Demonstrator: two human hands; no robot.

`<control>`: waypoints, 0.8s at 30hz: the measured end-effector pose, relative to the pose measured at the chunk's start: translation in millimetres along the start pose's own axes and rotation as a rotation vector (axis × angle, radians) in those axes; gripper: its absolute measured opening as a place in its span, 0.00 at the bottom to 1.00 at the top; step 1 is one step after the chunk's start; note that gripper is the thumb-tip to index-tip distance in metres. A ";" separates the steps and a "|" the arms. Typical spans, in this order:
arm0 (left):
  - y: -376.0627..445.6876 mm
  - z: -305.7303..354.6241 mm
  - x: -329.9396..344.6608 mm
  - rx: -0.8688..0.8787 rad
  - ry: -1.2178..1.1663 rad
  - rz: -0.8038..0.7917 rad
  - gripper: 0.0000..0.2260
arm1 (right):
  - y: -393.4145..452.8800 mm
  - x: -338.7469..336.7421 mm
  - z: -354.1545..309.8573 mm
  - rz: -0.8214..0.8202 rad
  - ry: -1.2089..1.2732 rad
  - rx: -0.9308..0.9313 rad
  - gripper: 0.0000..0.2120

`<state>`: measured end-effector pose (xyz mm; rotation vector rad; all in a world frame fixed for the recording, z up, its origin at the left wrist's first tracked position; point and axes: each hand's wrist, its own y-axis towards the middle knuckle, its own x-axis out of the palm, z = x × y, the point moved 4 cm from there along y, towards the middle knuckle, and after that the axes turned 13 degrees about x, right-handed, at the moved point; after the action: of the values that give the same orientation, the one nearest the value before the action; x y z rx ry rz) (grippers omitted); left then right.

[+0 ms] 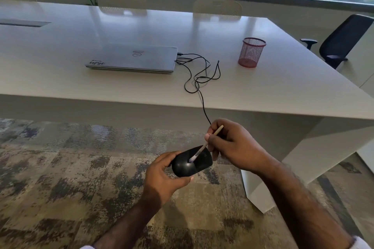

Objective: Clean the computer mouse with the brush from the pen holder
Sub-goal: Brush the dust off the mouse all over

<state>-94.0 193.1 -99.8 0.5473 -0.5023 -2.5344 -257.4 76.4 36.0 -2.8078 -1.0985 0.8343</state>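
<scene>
Fingers (162,159) of our left hand (162,180) clamp the mouse (191,164); right hand (234,145) pinches brush (202,147) w/ tip on it.

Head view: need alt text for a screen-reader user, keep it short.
A person's left hand holds a black wired mouse off the table, over the carpet, while the right hand presses a small brush onto it. Behind, on the white table, sit a closed laptop and a red mesh pen holder.
</scene>
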 end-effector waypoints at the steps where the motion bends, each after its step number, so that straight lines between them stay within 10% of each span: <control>1: -0.1 0.9 0.0 -0.001 0.000 0.001 0.32 | -0.3 1.0 -0.1 0.010 -0.023 -0.005 0.04; 13: -2.7 1.5 -1.3 -0.023 -0.011 0.018 0.34 | 4.4 -8.3 17.2 0.313 -0.418 0.023 0.04; 24: -1.2 -5.0 2.7 -0.095 -0.060 0.053 0.28 | -8.4 6.4 12.3 0.161 -0.092 -0.018 0.05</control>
<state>-94.4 191.4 -105.3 0.4191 -0.4098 -2.5148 -264.7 84.6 24.1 -2.9304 -0.9031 0.9801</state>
